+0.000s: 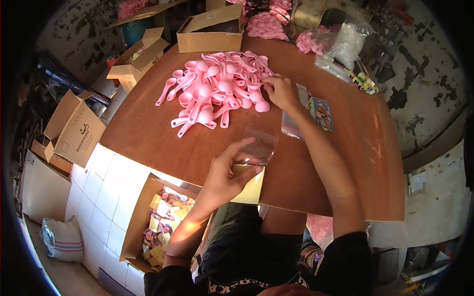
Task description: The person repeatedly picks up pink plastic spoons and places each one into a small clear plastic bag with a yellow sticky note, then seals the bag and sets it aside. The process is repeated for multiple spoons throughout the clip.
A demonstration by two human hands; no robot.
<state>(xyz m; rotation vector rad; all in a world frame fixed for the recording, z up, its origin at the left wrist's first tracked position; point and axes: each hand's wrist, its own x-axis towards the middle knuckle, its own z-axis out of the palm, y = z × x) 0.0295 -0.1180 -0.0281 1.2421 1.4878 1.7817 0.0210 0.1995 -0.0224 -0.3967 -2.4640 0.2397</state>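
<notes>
Pink spoons (pixel 224 86): heaped, far part of tbl (pixel 158 138)
L hand (pixel 227 172): pinching clear bag (pixel 264 143) + 1 yellow card (pixel 251 188)
R hand (pixel 283 92): at heap's right side; grip can't tell

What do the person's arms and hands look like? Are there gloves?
No gloves: the left hand and right hand are bare, with five-fingered human shapes. The forearms are bare too, below short black sleeves. I see no watch or bracelet.
</notes>
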